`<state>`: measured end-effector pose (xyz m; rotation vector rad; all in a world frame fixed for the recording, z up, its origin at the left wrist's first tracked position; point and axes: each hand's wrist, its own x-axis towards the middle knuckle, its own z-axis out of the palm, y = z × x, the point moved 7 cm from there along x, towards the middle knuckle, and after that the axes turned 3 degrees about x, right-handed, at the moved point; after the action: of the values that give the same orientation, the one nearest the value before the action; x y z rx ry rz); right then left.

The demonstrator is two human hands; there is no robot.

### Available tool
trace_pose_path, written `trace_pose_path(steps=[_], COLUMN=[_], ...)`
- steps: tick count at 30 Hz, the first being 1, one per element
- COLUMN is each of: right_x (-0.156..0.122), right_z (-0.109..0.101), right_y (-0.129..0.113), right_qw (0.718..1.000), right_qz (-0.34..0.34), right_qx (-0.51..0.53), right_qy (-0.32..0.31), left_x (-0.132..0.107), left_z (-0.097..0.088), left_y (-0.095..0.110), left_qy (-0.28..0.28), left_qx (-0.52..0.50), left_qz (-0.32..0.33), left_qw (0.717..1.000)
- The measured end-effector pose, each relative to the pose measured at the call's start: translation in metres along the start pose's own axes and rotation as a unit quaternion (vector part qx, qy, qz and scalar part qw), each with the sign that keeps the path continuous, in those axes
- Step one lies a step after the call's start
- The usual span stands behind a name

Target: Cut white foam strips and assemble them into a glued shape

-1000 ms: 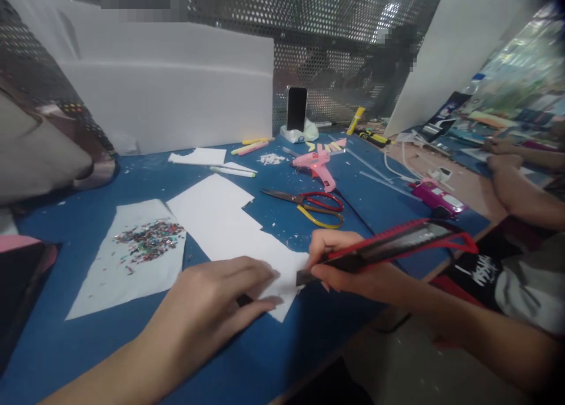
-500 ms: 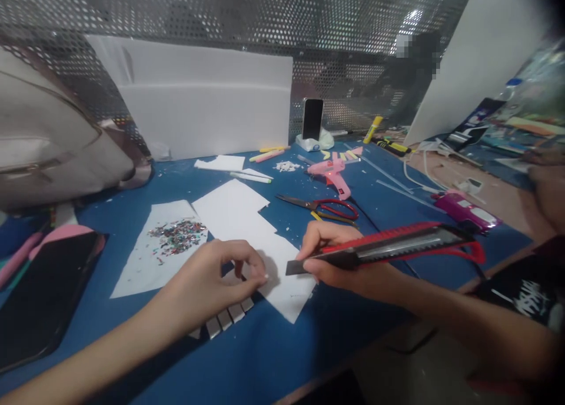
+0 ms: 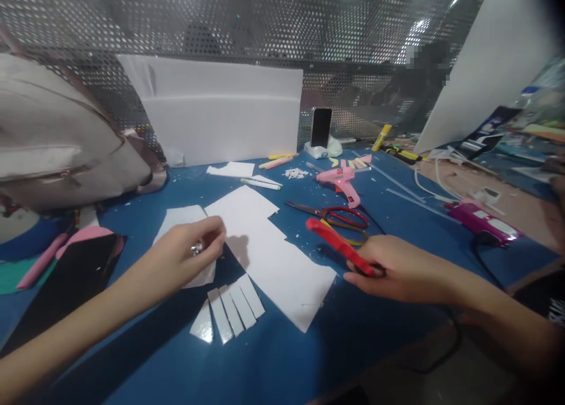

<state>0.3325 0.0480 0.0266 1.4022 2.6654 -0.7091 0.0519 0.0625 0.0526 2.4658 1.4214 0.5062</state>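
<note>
My left hand (image 3: 192,252) hovers over the paper with colourful glitter scraps (image 3: 174,216), which it mostly covers. Its thumb and fingertips are pressed together, and whatever they pinch is too small to make out. My right hand (image 3: 388,269) is closed around a red utility knife (image 3: 338,246), blurred by motion, at the right edge of a white sheet (image 3: 278,261). Several white strips (image 3: 232,308) lie fanned out on the blue table below my left hand. Red-handled scissors (image 3: 326,213) rest just beyond the knife.
Farther back are a pink glue gun (image 3: 342,181), highlighters (image 3: 278,161), a pile of white bits (image 3: 295,173) and a propped phone (image 3: 321,128). A dark phone (image 3: 66,287) and a backpack (image 3: 66,140) are at left. A magenta device (image 3: 485,222) sits at right.
My left hand has moved left off the white sheet, uncovering the strips. My right hand has moved right and turned the knife, so its red body now points up and left.
</note>
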Motion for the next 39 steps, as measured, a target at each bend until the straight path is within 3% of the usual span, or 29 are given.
trace_pose_path(steps=[3, 6, 11, 15, 17, 20, 26, 30, 32, 35, 37, 39], right_x=[0.003, 0.006, 0.005, 0.002, 0.003, 0.011, 0.032, 0.024, 0.017, 0.007, 0.001, -0.004], right_z=[0.002, 0.003, 0.005, -0.002, -0.006, -0.01, -0.017, -0.023, -0.024, -0.007, 0.008, 0.017], right_y=[-0.003, -0.007, -0.009, 0.003, 0.011, 0.021, 0.032, 0.03, 0.012, -0.033, -0.058, -0.076], right_qw=[0.999, 0.998, 0.999, 0.997, 0.994, 0.985, 0.964, 0.957, 0.955, 0.948, 0.93, 0.898], right_qz=[0.014, 0.026, 0.021, 0.035, 0.047, 0.063, 0.093, 0.107, 0.047, -0.153, -0.259, -0.332], right_qx=[-0.042, -0.059, -0.048, -0.067, -0.093, -0.153, -0.239, -0.253, -0.26, -0.24, -0.228, -0.253], right_qy=[0.008, 0.015, 0.006, 0.026, 0.041, 0.054, 0.067, 0.094, 0.136, 0.145, 0.124, 0.143], left_x=[0.041, 0.1, 0.194, 0.221, 0.214, 0.186, 0.089, 0.025, 0.003, -0.015, -0.018, -0.018], left_z=[0.009, 0.023, 0.037, 0.037, 0.035, 0.028, 0.015, 0.02, 0.025, 0.036, 0.043, 0.049], left_y=[0.01, 0.019, 0.024, 0.02, 0.015, 0.005, 0.013, 0.029, 0.034, 0.039, 0.043, 0.048], left_qy=[-0.017, -0.023, 0.016, 0.044, 0.048, 0.044, 0.018, -0.001, -0.012, -0.027, -0.032, -0.034], left_qx=[0.041, 0.072, 0.14, 0.174, 0.18, 0.178, 0.133, 0.095, 0.081, 0.061, 0.051, 0.05], left_qz=[0.024, 0.047, 0.035, 0.036, 0.036, 0.028, 0.061, 0.105, 0.128, 0.156, 0.179, 0.203], left_qw=[0.999, 0.996, 0.989, 0.983, 0.982, 0.983, 0.989, 0.99, 0.988, 0.986, 0.982, 0.977])
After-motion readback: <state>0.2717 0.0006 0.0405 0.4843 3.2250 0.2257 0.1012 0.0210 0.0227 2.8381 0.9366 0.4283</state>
